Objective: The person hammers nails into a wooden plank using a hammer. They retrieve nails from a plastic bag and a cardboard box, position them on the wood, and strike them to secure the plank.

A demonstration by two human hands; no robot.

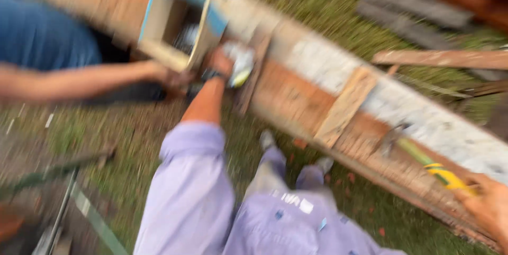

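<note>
Right hand (489,207) fingers closed on hammer (423,159), left hand (221,61) grip unclear, near small box (177,24)

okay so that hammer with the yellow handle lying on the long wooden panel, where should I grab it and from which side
Grip the hammer at the yellow end of its handle, coming from the lower right, where the right hand already meets it. The handle slants down toward that hand, while the metal head rests up-left on the wooden panel. The picture is blurred, so finer detail cannot be told.

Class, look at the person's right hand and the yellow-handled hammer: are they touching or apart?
Touching. The head view, though blurred, shows the right hand closed around the end of the hammer, whose metal head lies against the long wooden panel.
</note>
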